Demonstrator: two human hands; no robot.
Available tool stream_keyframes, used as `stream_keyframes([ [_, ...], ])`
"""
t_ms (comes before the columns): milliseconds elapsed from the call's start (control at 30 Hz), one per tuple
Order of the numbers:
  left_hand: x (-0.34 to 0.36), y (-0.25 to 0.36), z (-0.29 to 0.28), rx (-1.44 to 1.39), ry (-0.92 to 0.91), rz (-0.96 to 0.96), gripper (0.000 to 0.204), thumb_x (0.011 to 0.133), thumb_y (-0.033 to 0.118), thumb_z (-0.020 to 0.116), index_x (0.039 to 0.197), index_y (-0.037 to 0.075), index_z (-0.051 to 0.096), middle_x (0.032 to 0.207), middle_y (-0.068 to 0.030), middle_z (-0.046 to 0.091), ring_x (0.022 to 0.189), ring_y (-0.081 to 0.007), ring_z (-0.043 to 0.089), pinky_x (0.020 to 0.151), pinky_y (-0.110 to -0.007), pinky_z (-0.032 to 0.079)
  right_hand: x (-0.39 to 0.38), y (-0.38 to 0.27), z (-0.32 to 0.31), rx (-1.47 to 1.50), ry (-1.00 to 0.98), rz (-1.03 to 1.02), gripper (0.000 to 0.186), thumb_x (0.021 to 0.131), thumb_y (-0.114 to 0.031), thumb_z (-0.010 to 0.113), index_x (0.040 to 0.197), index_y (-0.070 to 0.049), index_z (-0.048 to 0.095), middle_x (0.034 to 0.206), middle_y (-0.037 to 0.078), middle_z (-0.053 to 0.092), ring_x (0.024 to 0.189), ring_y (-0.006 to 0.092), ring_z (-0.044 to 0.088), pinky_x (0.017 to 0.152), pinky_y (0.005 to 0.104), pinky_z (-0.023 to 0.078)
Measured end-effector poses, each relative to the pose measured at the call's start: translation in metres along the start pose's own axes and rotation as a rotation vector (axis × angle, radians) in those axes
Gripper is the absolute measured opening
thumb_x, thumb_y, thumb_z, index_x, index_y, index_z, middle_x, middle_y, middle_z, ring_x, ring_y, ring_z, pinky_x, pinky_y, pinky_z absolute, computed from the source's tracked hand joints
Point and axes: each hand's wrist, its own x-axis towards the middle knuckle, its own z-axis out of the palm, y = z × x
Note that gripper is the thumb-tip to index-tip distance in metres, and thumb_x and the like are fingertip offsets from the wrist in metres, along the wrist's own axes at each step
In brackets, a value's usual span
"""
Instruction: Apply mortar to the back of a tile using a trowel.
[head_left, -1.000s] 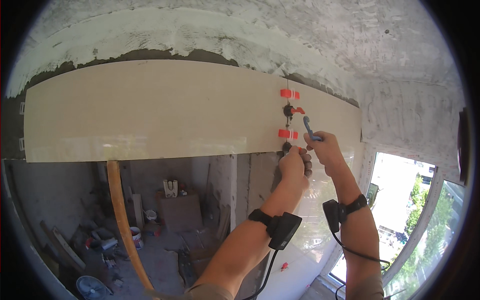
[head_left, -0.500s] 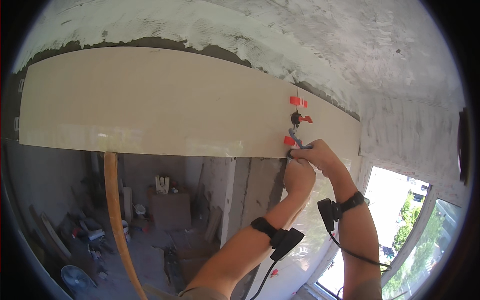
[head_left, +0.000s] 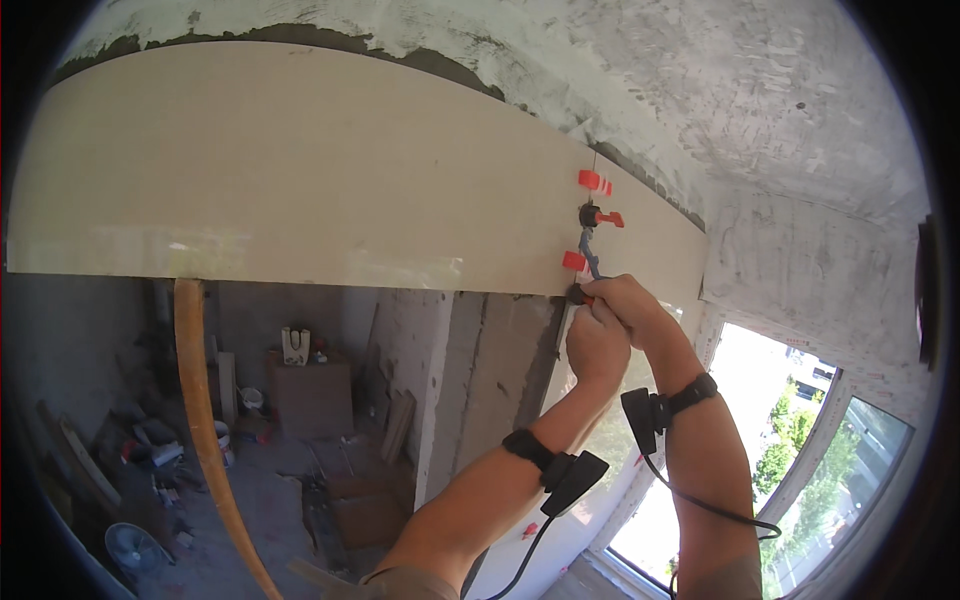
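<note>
Both my hands are raised together at the lower end of the joint between a long cream tile (head_left: 300, 170) and a narrower tile (head_left: 655, 240). My right hand (head_left: 632, 305) is closed, its fingertips pinching the small red handle of a black tile leveler (head_left: 576, 294) at the tile's lower edge. Just below, my left hand (head_left: 598, 345) is closed near the same leveler; what it grips is hidden. A curved grey-blue tool (head_left: 587, 252) runs down to my right fingers. Above sit another black leveler with a red handle (head_left: 605, 217) and red clips (head_left: 595, 182).
A wooden pole (head_left: 203, 400) props the long tile from below. Beyond the opening stand a brown cabinet (head_left: 312, 395), a fan (head_left: 135, 548) and scattered boards. A window (head_left: 760, 430) is at the right. Cables hang from black devices on both my forearms.
My view has shifted so that the tile sits higher and further left. The grey-blue tool now stands steeper, and my right fingers have moved down onto the lower leveler.
</note>
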Motion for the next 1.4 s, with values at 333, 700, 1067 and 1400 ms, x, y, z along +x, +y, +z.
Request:
stream_keyframes([
  [333, 0.004, 0.0, -0.009, 0.114, -0.014, 0.062, 0.042, 0.098, 0.029, 0.044, 0.086, -0.008, 0.061, 0.067, -0.0188, 0.065, 0.067, -0.0343, 0.066, 0.064, -0.043, 0.049, -0.011, -0.017, 0.004, -0.584, 0.212, -0.292, 0.04, 0.073, -0.03, 0.071, 0.074, 0.01, 0.067, 0.066, 0.023, 0.063, 0.066, 0.0294, 0.066, 0.067, 0.0397, 0.05],
  [700, 0.009, -0.009, -0.005, -0.118, -0.048, 0.023, 0.027, 0.094, 0.018, 0.053, 0.085, -0.005, 0.062, 0.061, -0.0151, 0.064, 0.056, -0.0258, 0.065, 0.056, -0.038, 0.047, -0.006, -0.029, 0.013, -0.684, 0.152, -0.308, 0.04, 0.065, -0.03, 0.074, 0.065, 0.009, 0.063, 0.056, 0.017, 0.054, 0.053, 0.0241, 0.053, 0.057, 0.0397, 0.045],
  [1067, -0.001, 0.011, -0.015, -0.067, -0.077, 0.016, 0.031, 0.097, 0.023, 0.05, 0.084, -0.002, 0.061, 0.06, -0.0116, 0.064, 0.058, -0.0235, 0.065, 0.059, -0.037, 0.048, 0.0, -0.036, 0.001, -0.669, 0.01, -0.331, 0.04, 0.071, -0.029, 0.073, 0.065, 0.009, 0.063, 0.058, 0.018, 0.057, 0.054, 0.0265, 0.057, 0.056, 0.0402, 0.046],
  [1400, 0.009, -0.001, -0.007, -0.059, 0.04, 0.092, 0.038, 0.099, 0.028, 0.047, 0.088, -0.006, 0.061, 0.071, -0.0167, 0.066, 0.066, -0.0264, 0.065, 0.063, -0.038, 0.048, 0.002, -0.017, 0.002, 0.032, -0.098, 0.062, 0.028, 0.087, -0.024, 0.066, 0.075, 0.001, 0.062, 0.057, 0.003, 0.051, 0.044, 0.0128, 0.044, 0.04, 0.032, 0.03],
])
